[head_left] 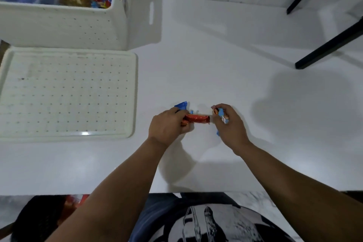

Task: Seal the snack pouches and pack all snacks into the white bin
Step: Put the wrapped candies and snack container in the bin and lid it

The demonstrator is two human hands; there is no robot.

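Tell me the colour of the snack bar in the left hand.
Orange-red: the bar in the left hand, seen in the head view.

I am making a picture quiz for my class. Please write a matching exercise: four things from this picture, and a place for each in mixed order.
Things:
1. red snack bar
2. white bin
3. white lid
4. blue wrapped snack

Places:
a. far left corner of the table
b. in the right hand
c. flat on the table, in front of the bin
d. in the left hand

Pairs: 1-d, 2-a, 3-c, 4-b
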